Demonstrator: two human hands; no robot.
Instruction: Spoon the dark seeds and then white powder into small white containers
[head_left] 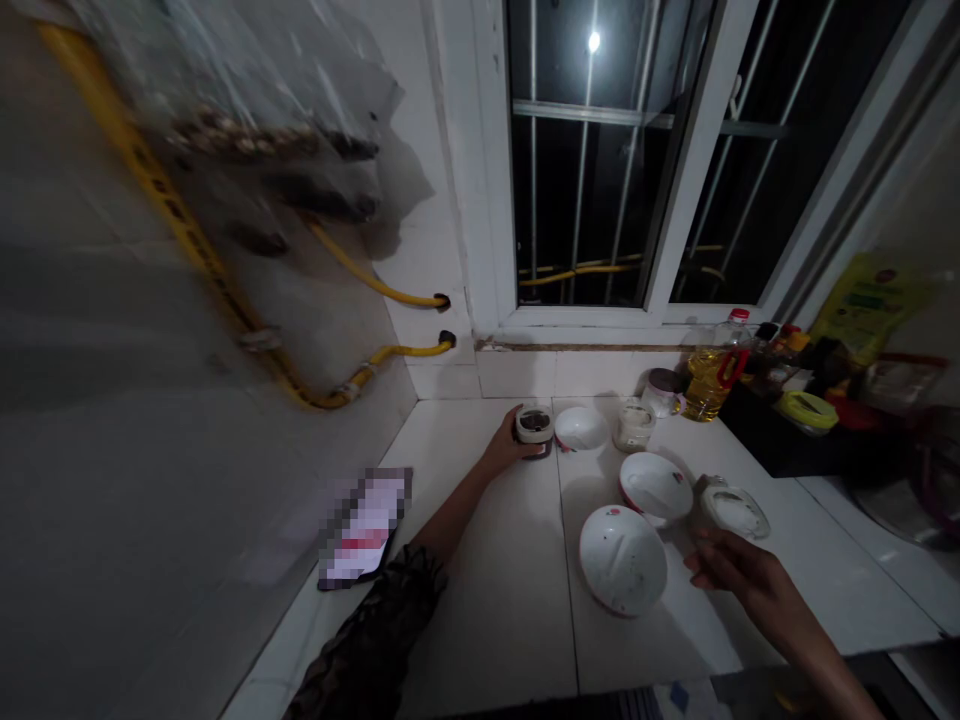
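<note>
My left hand (508, 446) reaches far across the white tiled counter (495, 600) and is wrapped round a small lidded jar (534, 427) standing near the back wall. My right hand (731, 567) hovers low at the right, fingers loosely curled with nothing in them, just right of a white bowl (622, 558) and below a glass jar (731, 508) lying on its side. A second white bowl with a red rim (655, 487) sits between them. A small white bowl (580, 427) stands right beside the held jar.
A glass jar (634, 425) and a lidded jar (663, 390) stand at the back, beside an oil bottle (712, 372). A dark tray (795, 440) of condiments fills the right. A phone (364, 530) leans on the left wall, under yellow gas hoses (360, 275).
</note>
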